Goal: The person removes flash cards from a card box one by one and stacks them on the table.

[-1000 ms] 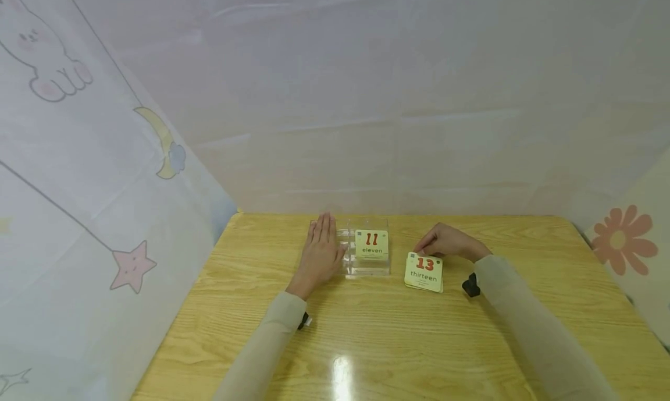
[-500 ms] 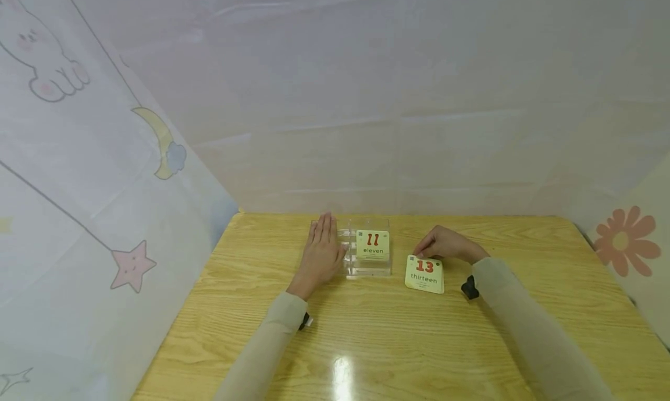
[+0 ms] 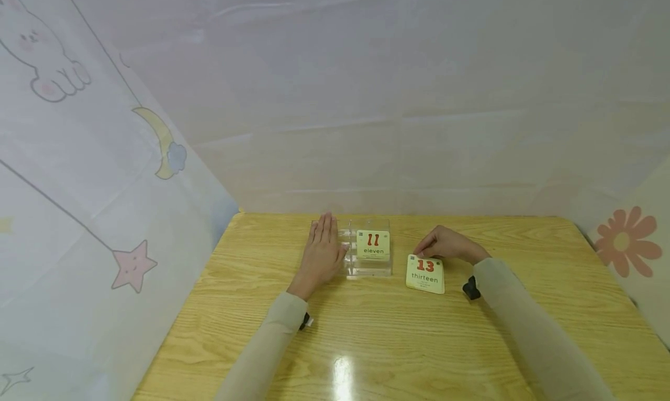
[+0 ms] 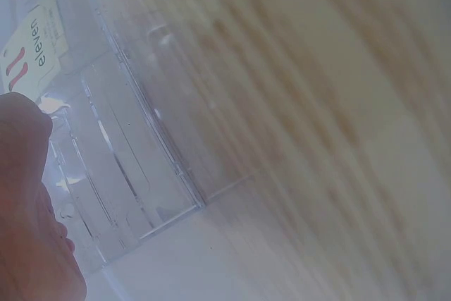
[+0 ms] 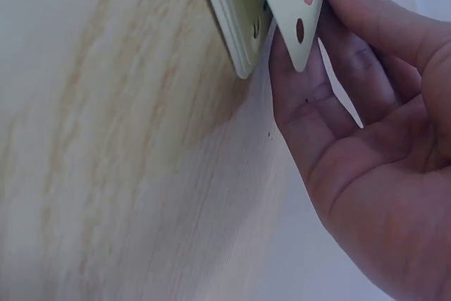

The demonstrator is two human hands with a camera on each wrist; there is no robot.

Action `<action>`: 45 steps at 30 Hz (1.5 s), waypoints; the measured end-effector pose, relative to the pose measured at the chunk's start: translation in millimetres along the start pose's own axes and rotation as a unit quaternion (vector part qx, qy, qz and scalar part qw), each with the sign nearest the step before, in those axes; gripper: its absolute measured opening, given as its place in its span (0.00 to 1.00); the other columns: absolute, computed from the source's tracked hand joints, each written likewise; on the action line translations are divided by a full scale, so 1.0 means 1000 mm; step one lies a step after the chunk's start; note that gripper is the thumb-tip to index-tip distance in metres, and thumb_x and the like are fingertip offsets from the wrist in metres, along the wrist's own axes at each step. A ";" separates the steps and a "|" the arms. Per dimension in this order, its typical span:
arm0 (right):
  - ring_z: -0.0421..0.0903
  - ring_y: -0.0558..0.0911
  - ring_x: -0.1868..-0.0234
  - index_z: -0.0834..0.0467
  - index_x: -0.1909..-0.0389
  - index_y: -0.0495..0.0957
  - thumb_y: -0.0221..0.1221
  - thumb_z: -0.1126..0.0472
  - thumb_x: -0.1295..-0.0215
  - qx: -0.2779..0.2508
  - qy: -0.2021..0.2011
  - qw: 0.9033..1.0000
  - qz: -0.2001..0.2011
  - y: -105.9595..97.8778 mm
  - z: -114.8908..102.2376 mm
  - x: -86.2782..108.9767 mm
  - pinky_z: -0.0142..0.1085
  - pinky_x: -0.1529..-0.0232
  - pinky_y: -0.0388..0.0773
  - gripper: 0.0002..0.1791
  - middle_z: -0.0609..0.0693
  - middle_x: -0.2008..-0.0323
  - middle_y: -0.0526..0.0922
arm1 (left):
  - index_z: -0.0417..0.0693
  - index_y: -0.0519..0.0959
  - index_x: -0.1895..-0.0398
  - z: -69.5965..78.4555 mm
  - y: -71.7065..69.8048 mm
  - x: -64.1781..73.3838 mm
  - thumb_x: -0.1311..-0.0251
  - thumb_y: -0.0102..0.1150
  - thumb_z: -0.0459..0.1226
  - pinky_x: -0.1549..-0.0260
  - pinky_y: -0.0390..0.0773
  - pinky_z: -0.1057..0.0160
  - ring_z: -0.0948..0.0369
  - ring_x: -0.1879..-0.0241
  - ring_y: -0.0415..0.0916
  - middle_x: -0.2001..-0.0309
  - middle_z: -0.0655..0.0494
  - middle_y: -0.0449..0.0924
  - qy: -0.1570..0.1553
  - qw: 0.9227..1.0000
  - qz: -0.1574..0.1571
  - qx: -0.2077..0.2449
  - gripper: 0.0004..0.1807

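Observation:
In the head view my left hand [image 3: 320, 255] lies with straight fingers on the left part of a clear plastic card rack [image 3: 370, 272]. A pale yellow card reading "11 eleven" [image 3: 373, 245] leans in the rack's right section. My right hand [image 3: 445, 244] pinches the top edge of a "13 thirteen" card [image 3: 424, 274], right of the rack. The right wrist view shows that card [image 5: 296, 19] between thumb and fingers, its held corner raised away from a stack of cards [image 5: 224, 12] on the table. The stack is mostly hidden under it in the head view.
The wooden table [image 3: 366, 331] meets a pale cloth backdrop [image 3: 398, 156] behind the rack. Printed cloth walls rise at left and right. Slots of the clear rack [image 4: 120, 146] show beneath my left hand in the left wrist view.
The thirteen card has shifted very slightly, and the card edges under it show less than a second ago. My left hand stays in place on the rack.

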State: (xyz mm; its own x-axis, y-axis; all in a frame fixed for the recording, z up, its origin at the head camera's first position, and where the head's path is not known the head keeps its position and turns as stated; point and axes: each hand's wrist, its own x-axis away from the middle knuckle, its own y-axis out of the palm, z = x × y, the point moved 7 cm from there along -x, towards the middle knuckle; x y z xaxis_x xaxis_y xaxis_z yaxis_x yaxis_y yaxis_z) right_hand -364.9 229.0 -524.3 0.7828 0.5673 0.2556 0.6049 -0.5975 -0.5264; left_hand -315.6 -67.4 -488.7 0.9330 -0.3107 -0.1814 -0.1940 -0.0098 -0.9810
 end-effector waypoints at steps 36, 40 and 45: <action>0.43 0.84 0.54 0.56 0.56 0.87 0.66 0.55 0.37 0.023 -0.010 0.998 0.049 -0.003 -0.002 0.007 0.37 0.55 0.82 0.12 0.53 0.53 0.88 | 0.38 0.32 0.22 0.000 0.000 -0.001 0.24 0.33 0.54 0.21 0.31 0.50 0.51 0.20 0.21 0.21 0.45 0.19 -0.006 1.000 -0.011 0.004 0.43; 0.44 0.84 0.52 0.54 0.54 0.87 0.65 0.52 0.37 0.045 -0.013 0.997 0.064 -0.005 -0.008 0.007 0.41 0.51 0.82 0.14 0.49 0.53 0.88 | 0.38 0.30 0.22 -0.001 0.002 -0.001 0.24 0.32 0.54 0.21 0.31 0.50 0.51 0.21 0.20 0.22 0.45 0.18 -0.006 1.000 -0.016 -0.001 0.42; 0.48 0.85 0.51 0.56 0.51 0.85 0.64 0.54 0.35 0.028 -0.025 0.997 0.071 -0.008 -0.021 0.011 0.44 0.51 0.84 0.15 0.51 0.51 0.87 | 0.39 0.30 0.22 0.000 0.001 -0.001 0.24 0.32 0.54 0.21 0.32 0.50 0.51 0.20 0.21 0.21 0.45 0.20 -0.006 1.000 -0.014 0.005 0.42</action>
State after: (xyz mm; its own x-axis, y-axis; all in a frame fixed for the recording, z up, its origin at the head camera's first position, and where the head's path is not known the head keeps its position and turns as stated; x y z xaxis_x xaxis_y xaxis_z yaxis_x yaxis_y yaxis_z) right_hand -357.5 228.0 -500.3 0.8511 0.5074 0.1347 0.4777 -0.6423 -0.5994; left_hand -316.6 -67.3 -489.0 0.9415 -0.2998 -0.1537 -0.1641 -0.0094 -0.9864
